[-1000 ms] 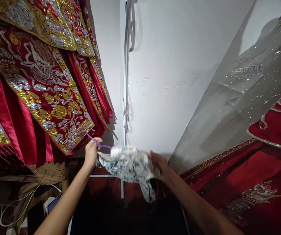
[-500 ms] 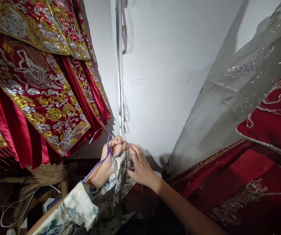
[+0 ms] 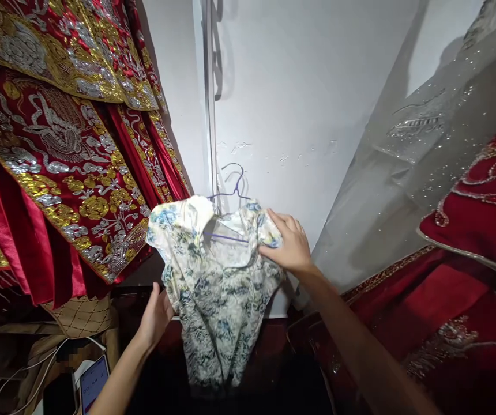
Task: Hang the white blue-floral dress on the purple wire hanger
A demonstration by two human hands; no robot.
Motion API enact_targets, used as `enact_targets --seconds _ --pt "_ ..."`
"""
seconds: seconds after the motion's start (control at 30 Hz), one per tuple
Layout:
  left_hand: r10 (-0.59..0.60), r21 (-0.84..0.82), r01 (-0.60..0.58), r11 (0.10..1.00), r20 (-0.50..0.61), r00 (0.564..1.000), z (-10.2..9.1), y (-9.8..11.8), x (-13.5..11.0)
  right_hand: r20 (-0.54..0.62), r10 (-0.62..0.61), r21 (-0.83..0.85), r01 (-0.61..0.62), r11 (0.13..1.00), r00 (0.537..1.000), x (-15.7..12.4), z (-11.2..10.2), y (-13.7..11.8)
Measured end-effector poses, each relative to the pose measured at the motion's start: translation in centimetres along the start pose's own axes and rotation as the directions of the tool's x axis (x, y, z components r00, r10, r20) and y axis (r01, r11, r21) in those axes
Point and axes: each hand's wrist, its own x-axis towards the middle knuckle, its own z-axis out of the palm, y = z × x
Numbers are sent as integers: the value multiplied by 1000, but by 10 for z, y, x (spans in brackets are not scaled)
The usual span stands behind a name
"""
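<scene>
Floral garment [image 3: 220,294] on purple hanger [image 3: 236,189], front centre: right hand [image 3: 289,241] pinches its shoulder; left hand [image 3: 156,318], fingers loosely spread, beside its edge; phone [image 3: 94,383] displays digits, not clearly legible

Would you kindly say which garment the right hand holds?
The pale floral garment on the purple hanger, its shoulder in the right hand; the embroidered garments at both sides are red.

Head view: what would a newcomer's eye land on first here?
Probably the red garment hanging at the left, dense with gold and silver embroidery. Next, at the centre, comes the pale floral-print garment on a purple hanger, its shoulder held by the right hand. Sparkling sheer fabric drapes at the right.
</scene>
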Motion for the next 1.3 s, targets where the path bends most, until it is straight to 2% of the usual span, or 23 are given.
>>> enact_targets --seconds 0.1,0.2,0.3,0.37,0.43,0.47,0.5,0.53,0.57,0.63,0.67,0.73,0.8,0.87,0.93,0.97,1.0,1.03,1.1,1.17,1.23,1.3 --pt "97 28 -96 995 -36 995 -2 -18 -1 67 -70 -1 70 998 995 18 3 -28" --pt "167 34 -164 986 -209 964 -2 -42 -7 124 -64 45 59 997 990 3 13 -44" --pt "89 -47 -119 992 -411 907 -10 -73 -19 156 -68 164 42 986 985 -24 18 -39" --pt "6 -80 -48 996 -458 889 -16 -90 -26 76 -43 261 22 965 996 -41 20 -34" --pt "-60 -94 20 995 -440 896 -20 -100 -31 -72 126 374 -90 923 989 -59 28 -38" --pt "-81 -97 44 994 -422 903 -20 -103 -33 -119 260 445 -183 876 958 -70 36 -44" --pt "-95 -99 60 993 -406 909 -18 -104 -34 -129 399 521 -280 807 908 -82 46 -53" --pt "-101 -99 67 993 -393 914 -15 -103 -35 -73 524 589 -388 709 848 -96 59 -63" --pt "-103 -103 68 992 -379 920 -10 -102 -36 54 571 636 -469 613 819 -111 74 -74" --pt "-112 -128 72 989 -334 936 0 -98 -39 341 506 640 -590 493 792 -141 105 -94" --pt "-124 -146 82 986 -304 945 5 -96 -40 434 476 618 -638 460 765 -155 118 -101" --pt "-160 -173 118 978 -259 953 10 -95 -41 544 465 552 -715 429 698 -176 136 -108" --pt "-135 -146 97 984 -281 950 8 -95 -42 615 477 488 -778 396 628 -188 142 -104" --pt "23 -15 -32 999 -387 922 3 -97 -43 699 447 442 -828 344 558 -193 140 -93" --pt "259 201 -182 963 -486 835 3 -103 -45 753 405 425 -853 302 518 -195 134 -82" --pt "358 305 -228 925 -495 792 6 -108 -47 761 393 428 -855 294 516 -195 132 -78" --pt "426 387 -255 886 -466 775 12 -113 -49 755 396 437 -851 293 524 -195 131 -76" --pt "456 437 -272 858 -401 795 20 -119 -52 738 409 450 -843 295 537 -196 130 -74" --pt "398 438 -278 855 -211 893 41 -132 -57 695 446 482 -826 293 564 -197 130 -74" --pt "260 357 -226 906 -49 964 60 -142 -59 654 468 529 -801 279 594 -199 128 -76" --pt "176 295 -182 938 47 983 73 -147 -59 638 449 580 -774 255 626 -200 124 -78" --pt "185 311 -212 926 112 976 78 -147 -57 634 414 620 -749 234 654 -200 118 -78"
